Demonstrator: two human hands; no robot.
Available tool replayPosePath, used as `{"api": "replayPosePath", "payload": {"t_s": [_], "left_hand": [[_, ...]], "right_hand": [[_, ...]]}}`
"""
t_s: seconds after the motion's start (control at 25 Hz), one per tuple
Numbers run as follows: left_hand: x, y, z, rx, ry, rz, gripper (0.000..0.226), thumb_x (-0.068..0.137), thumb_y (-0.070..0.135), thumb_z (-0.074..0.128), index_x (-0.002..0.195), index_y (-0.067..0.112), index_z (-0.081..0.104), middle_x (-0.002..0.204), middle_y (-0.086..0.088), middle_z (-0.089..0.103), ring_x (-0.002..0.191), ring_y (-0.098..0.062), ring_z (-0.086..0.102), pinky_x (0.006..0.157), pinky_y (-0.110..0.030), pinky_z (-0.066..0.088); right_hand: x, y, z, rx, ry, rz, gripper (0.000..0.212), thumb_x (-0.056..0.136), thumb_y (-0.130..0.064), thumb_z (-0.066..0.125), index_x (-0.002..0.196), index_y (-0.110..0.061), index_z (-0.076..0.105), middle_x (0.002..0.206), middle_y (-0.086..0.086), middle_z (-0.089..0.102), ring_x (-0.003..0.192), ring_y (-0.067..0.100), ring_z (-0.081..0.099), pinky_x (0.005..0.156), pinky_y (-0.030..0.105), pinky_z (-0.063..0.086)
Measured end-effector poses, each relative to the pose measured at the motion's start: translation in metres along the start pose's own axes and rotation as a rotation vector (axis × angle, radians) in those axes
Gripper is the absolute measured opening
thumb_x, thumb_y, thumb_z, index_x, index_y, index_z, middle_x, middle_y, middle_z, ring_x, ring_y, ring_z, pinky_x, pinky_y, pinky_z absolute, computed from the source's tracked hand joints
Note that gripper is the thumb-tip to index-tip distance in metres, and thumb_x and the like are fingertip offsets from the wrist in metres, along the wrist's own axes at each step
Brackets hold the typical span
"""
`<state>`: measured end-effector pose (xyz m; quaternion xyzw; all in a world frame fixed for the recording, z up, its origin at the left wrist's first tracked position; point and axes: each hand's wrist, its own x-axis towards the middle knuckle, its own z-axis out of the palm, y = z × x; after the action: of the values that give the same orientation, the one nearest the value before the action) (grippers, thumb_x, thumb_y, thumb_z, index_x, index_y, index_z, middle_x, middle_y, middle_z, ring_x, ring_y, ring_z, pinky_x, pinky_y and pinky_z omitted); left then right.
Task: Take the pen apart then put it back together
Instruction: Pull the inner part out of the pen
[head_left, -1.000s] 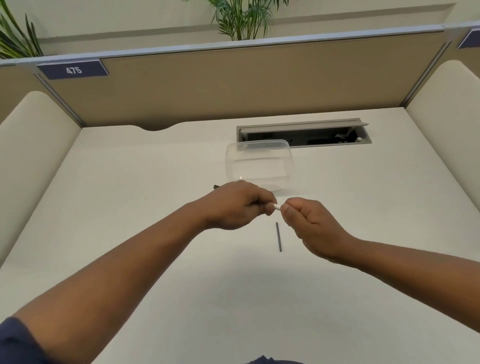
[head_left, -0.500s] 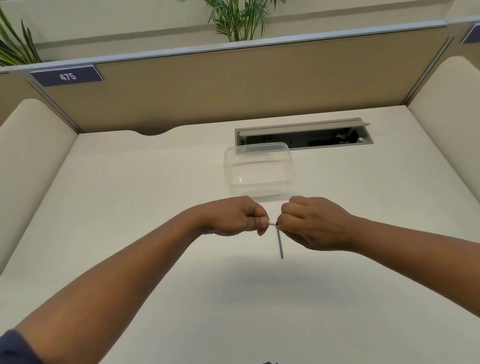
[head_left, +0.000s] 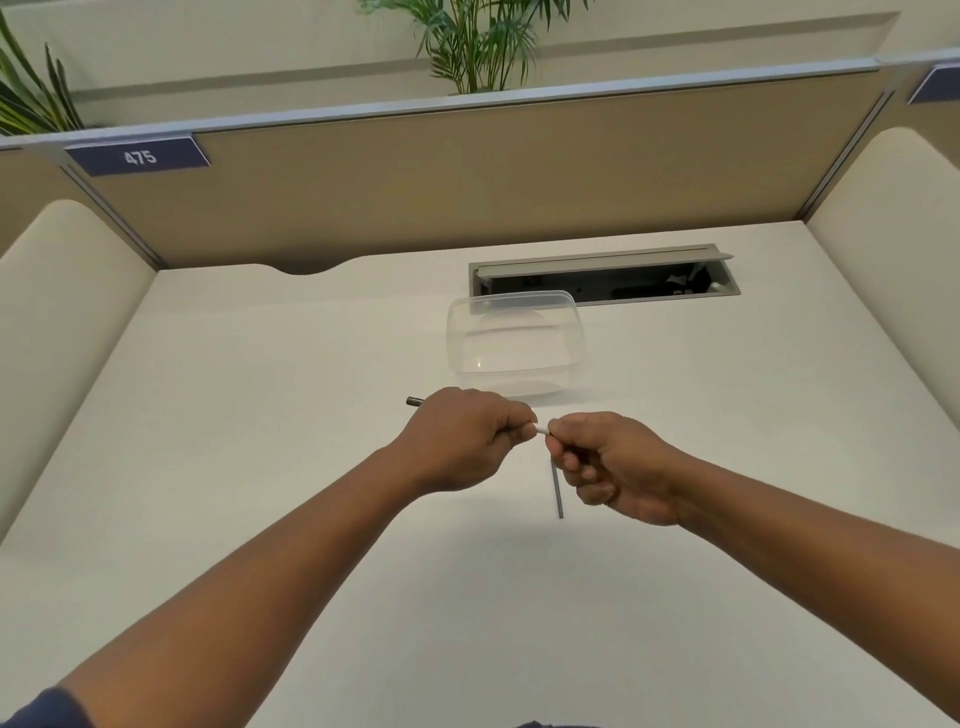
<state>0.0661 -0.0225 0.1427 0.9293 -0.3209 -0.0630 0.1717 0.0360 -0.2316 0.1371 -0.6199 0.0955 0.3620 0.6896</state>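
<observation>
My left hand (head_left: 460, 439) is closed around the pen barrel; its dark end (head_left: 414, 401) sticks out to the left of the fist and a short white part (head_left: 542, 428) shows between the two hands. My right hand (head_left: 610, 465) pinches that white end with its fingers curled shut. A thin grey rod (head_left: 557, 491), a loose pen part, lies on the white desk (head_left: 260, 441) just below the hands, partly hidden by my right hand.
A clear plastic container (head_left: 514, 340) stands just behind the hands. Further back an open cable tray (head_left: 602, 280) is set into the desk. Beige partition walls close the desk at the back and both sides.
Both hands have stayed joined on the pen. My right hand has turned at the wrist and the view has shifted slightly; the grey rod has not moved.
</observation>
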Motion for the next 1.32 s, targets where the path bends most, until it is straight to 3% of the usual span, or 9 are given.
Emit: {"api": "replayPosePath", "payload": {"t_s": [0.16,0.36,0.44,0.64,0.8,0.96,1.08,1.2,1.32], "left_hand": [[-0.002,0.0,-0.01,-0.248,-0.284,-0.19,0.026,0.102,0.045,0.046,0.087,0.034,0.064,0.068,0.016,0.056,0.069,-0.006,0.051,0.07,-0.032,0.045],[-0.008,0.001,-0.016,-0.563,-0.423,-0.204,0.028,0.104,0.035,0.05,0.084,0.026,0.068,0.061,0.022,0.052,0.062,-0.001,0.045,0.064,-0.023,0.036],[-0.007,0.005,-0.013,-0.395,-0.347,-0.204,0.026,0.102,0.043,0.048,0.088,0.033,0.067,0.063,0.019,0.053,0.065,-0.004,0.047,0.067,-0.029,0.043],[-0.009,0.01,-0.004,-0.059,-0.05,-0.011,0.024,0.102,0.041,0.045,0.091,0.028,0.062,0.075,0.01,0.061,0.073,-0.014,0.054,0.067,-0.035,0.048],[-0.009,0.006,0.003,0.112,0.073,0.136,0.028,0.1,0.039,0.043,0.086,0.025,0.063,0.066,0.006,0.056,0.064,-0.018,0.049,0.056,-0.033,0.041],[-0.012,0.007,0.007,0.162,0.081,0.112,0.031,0.1,0.042,0.039,0.085,0.027,0.061,0.063,0.006,0.052,0.061,-0.019,0.047,0.054,-0.032,0.038],[-0.015,0.014,0.002,0.001,-0.087,-0.075,0.025,0.102,0.042,0.045,0.092,0.032,0.065,0.068,0.011,0.055,0.069,-0.013,0.049,0.061,-0.03,0.039],[-0.017,0.016,-0.007,-0.292,-0.285,-0.261,0.026,0.102,0.043,0.047,0.09,0.034,0.068,0.064,0.02,0.055,0.063,-0.002,0.049,0.063,-0.027,0.038],[-0.018,0.016,-0.011,-0.418,-0.279,-0.278,0.026,0.102,0.041,0.049,0.086,0.035,0.068,0.058,0.023,0.054,0.06,-0.002,0.048,0.062,-0.026,0.038]], "right_hand": [[-0.005,0.015,0.009,-0.484,0.151,-0.32,0.038,0.103,-0.028,0.046,0.069,-0.015,0.055,0.058,-0.007,0.04,0.05,0.012,0.029,0.049,0.023,0.025],[-0.005,0.023,-0.013,-1.582,0.24,-1.008,0.025,0.1,-0.029,0.042,0.083,-0.016,0.055,0.074,-0.001,0.052,0.063,0.019,0.043,0.047,0.033,0.039],[-0.004,0.023,-0.016,-1.526,0.278,-0.944,0.024,0.101,-0.029,0.044,0.085,-0.016,0.057,0.075,-0.002,0.054,0.065,0.017,0.044,0.05,0.034,0.04],[-0.02,0.015,0.011,-0.141,0.133,-0.135,0.03,0.101,-0.028,0.051,0.084,-0.009,0.068,0.068,0.001,0.057,0.056,0.012,0.042,0.05,0.025,0.033],[-0.02,0.009,0.01,0.12,0.101,0.045,0.023,0.098,-0.026,0.057,0.089,-0.008,0.067,0.066,0.0,0.056,0.054,0.012,0.041,0.045,0.022,0.03],[-0.017,0.013,0.011,-0.042,0.178,-0.037,0.022,0.099,-0.018,0.057,0.083,-0.007,0.067,0.067,0.003,0.056,0.055,0.012,0.04,0.047,0.022,0.032],[-0.018,0.019,0.017,-0.393,0.308,-0.212,0.025,0.098,-0.021,0.057,0.078,-0.01,0.068,0.065,0.001,0.057,0.05,0.009,0.04,0.049,0.022,0.034],[-0.016,0.03,0.017,-0.891,0.439,-0.584,0.025,0.098,-0.022,0.053,0.081,-0.013,0.068,0.064,-0.003,0.056,0.051,0.01,0.047,0.049,0.022,0.038],[-0.01,0.041,0.004,-1.348,0.504,-0.986,0.028,0.098,-0.027,0.046,0.088,-0.013,0.067,0.073,-0.001,0.06,0.064,0.021,0.049,0.056,0.031,0.041]]}}
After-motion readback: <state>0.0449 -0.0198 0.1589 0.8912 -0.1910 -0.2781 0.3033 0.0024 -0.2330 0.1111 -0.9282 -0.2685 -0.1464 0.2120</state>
